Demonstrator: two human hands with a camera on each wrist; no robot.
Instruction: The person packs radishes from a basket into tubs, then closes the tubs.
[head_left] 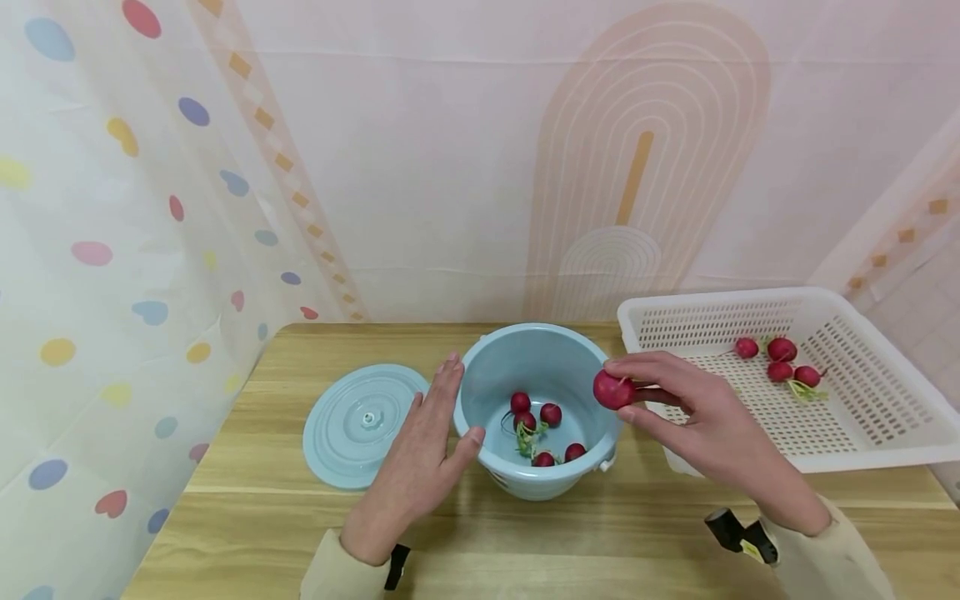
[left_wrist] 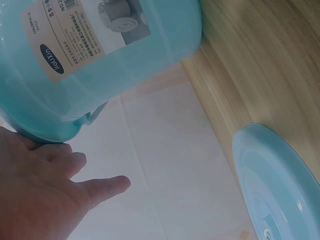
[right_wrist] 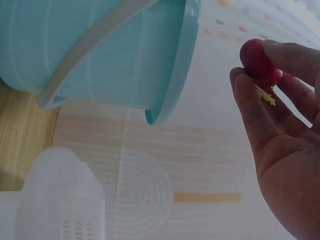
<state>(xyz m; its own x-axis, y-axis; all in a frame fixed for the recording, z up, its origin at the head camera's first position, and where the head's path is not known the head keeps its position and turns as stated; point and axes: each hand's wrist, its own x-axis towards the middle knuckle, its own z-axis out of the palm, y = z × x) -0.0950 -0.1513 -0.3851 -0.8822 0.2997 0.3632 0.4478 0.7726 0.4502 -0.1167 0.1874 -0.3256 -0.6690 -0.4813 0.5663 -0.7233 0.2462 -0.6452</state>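
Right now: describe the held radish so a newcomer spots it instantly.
On the wooden table, find the blue bucket in the middle. Above its right rim, the right hand pinches a round red radish. The other radishes lie in the bucket or the white basket; only this one is held up.

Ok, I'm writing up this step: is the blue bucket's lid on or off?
Off: the lid lies on the table beside the bucket, whose uncovered top shows radishes inside.
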